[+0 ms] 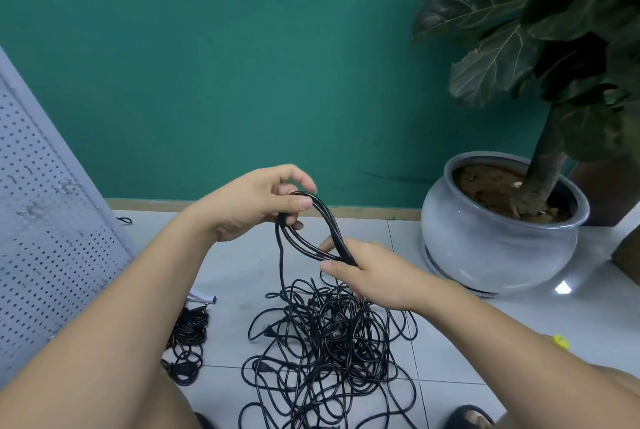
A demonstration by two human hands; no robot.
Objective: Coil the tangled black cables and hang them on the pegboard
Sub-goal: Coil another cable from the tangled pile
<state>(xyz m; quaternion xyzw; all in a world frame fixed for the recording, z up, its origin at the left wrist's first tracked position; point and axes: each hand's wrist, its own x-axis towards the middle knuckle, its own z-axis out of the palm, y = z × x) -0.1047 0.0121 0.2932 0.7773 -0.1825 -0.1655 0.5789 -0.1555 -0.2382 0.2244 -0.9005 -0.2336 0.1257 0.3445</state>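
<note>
**Black cable loop held between two hands above the heap**

We see a few-turn coil of thin black cable (pixel 309 226) held in the air between both hands, over the floor in front of the person. The left hand (pixel 256 203) grips the top of the loop: its thumb and curled fingers close round the gathered strands. The right hand (pixel 375 272) pinches the lower end of the same loop between thumb and fingers, lower and to the right of the left hand. One strand drops straight down from the left hand's grip into the tangled heap of black cables (pixel 322 345), which sprawls on the white tiled floor (pixel 242 272) directly under the hands.

To the left of that heap, apart from it, lies a smaller bundle of black cables (pixel 188 335), partly hidden by the left forearm. Further left, the grey perforated metal pegboard (pixel 41 203) leans at the edge of our view; we see no cable on the part that shows.

On the right stands a round grey glazed ceramic pot (pixel 491 241) holding a broad-leaved dark green plant (pixel 519 47), against the teal wall (pixel 242 65). A small yellow object (pixel 559 341) peeks out behind the right forearm, and a dark sandal (pixel 467 416) shows at the bottom edge.
</note>
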